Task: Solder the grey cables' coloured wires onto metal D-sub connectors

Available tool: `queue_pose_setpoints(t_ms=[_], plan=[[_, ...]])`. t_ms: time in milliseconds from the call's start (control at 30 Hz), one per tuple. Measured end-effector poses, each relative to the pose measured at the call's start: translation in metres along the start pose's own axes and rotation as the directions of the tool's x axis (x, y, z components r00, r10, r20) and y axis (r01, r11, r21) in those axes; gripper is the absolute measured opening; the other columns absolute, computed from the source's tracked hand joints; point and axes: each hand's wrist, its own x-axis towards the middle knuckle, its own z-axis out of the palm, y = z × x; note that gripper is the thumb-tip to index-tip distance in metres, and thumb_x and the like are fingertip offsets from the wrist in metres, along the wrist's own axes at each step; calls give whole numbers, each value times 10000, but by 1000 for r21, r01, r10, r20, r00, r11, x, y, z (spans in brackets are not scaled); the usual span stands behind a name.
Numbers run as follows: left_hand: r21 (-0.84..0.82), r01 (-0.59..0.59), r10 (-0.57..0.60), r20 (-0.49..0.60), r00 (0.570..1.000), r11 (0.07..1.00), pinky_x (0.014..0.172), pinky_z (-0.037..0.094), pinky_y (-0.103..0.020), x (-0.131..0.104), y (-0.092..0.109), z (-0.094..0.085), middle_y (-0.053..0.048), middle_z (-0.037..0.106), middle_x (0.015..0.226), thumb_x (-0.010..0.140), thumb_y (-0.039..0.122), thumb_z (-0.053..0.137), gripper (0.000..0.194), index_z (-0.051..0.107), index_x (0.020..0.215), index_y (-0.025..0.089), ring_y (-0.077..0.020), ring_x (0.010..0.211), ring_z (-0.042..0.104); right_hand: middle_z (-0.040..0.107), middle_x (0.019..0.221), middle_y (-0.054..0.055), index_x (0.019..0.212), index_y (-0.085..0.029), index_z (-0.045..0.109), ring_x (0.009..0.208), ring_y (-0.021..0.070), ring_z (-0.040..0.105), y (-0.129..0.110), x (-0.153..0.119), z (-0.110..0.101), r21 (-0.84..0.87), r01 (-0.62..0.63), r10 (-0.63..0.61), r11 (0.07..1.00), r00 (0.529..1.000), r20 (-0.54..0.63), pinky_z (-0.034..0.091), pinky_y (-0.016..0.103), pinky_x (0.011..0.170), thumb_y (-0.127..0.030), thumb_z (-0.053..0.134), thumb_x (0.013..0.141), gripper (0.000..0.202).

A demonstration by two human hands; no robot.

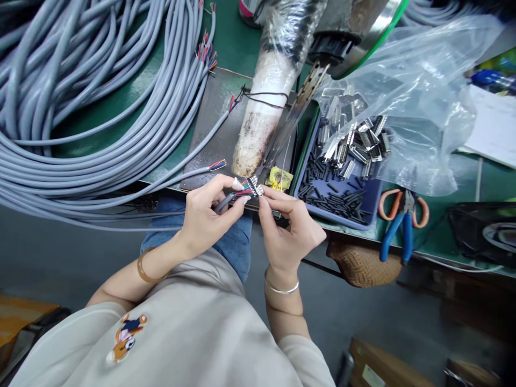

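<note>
My left hand (209,212) pinches the stripped end of a grey cable (224,203), its red, green and other thin wires fanned toward a metal connector (254,186). That connector is between the fingertips of my right hand (287,219), held at the bench edge. Wires and connector meet, but whether each wire touches a pin is too small to tell. Just above them hangs the stained tip of a plastic-wrapped white tube (258,118). Other stripped cable ends (217,165) lie left of the tube on a dark plate (209,129).
Coiled grey cables (133,156) cover the left of the bench. At right, a blue tray (342,201) holds connectors and black sleeves, partly under a plastic bag (427,107). Pliers (397,231) and scissors (421,212) overhang the edge. Yellow sponge-like material (279,178) lies near my right hand.
</note>
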Motion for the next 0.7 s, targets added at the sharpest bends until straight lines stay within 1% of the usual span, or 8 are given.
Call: queue_pose_setpoints(t_ms=[133, 233, 367, 433, 500, 567, 633, 700], plan=[[11, 8, -8, -11, 1000, 1000, 480, 406, -177, -2, -3, 0, -11, 773, 809, 880, 186, 759, 142, 727, 1016, 159, -42, 468, 491, 835, 991, -9, 946, -244, 690, 872, 162, 819, 0, -3, -1, -17, -9, 9, 1000, 1000, -2, 651, 235, 743, -163, 735, 939, 93], [57, -75, 77, -39, 996, 996, 475, 384, -167, -2, -4, -1, 25, 727, 691, 891, 191, 761, 44, 752, 917, 157, -33, 453, 459, 828, 947, -20, 981, -250, 706, 723, 147, 794, 2, -6, -4, 39, -58, 60, 998, 997, -40, 626, 234, 631, -170, 727, 943, 91], [84, -100, 105, -55, 993, 992, 461, 345, -175, 0, -4, -1, 64, 629, 573, 892, 200, 762, 53, 759, 860, 158, -35, 439, 411, 714, 731, -62, 1052, -257, 729, 451, 91, 613, 0, -7, -9, 179, -19, 76, 984, 945, -319, 465, 225, 404, -229, 725, 949, 107], [85, -94, 99, -55, 994, 992, 459, 341, -183, 0, -4, 0, 59, 639, 580, 898, 213, 754, 68, 761, 855, 161, -38, 436, 404, 709, 768, -63, 1158, -265, 703, 430, 76, 582, -4, -7, -12, 254, -18, 112, 967, 925, -363, 455, 216, 390, -240, 687, 973, 187], [82, -95, 100, -56, 993, 992, 464, 350, -185, 0, -3, 0, 47, 673, 610, 899, 218, 751, 71, 760, 858, 161, -39, 439, 413, 764, 852, -50, 1235, -280, 662, 498, 95, 667, -6, -7, -14, 267, -86, 161, 960, 949, -270, 529, 217, 454, -186, 652, 985, 268], [70, -97, 102, -61, 993, 993, 466, 357, -182, 0, -3, 1, 45, 685, 629, 891, 214, 757, 61, 756, 864, 160, -38, 442, 427, 811, 934, -25, 1208, -280, 667, 681, 148, 783, -6, -9, -15, 196, -130, 160, 972, 976, -150, 632, 254, 606, -132, 672, 963, 287], [51, -89, 92, -64, 994, 995, 465, 355, -180, 0, -3, 1, 55, 668, 622, 878, 203, 768, 47, 751, 867, 162, -36, 440, 430, 824, 1023, 6, 1114, -263, 692, 890, 191, 820, -4, -10, -13, 118, -111, 118, 987, 992, -49, 677, 300, 767, -116, 715, 931, 236], [36, -77, 79, -58, 995, 996, 467, 352, -179, 1, -3, 0, 70, 634, 599, 870, 184, 771, 32, 748, 880, 165, -37, 439, 431, 820, 1070, 24, 1026, -247, 691, 983, 194, 809, -2, -10, -9, 90, -70, 68, 993, 997, 26, 677, 306, 827, -121, 729, 919, 169]])
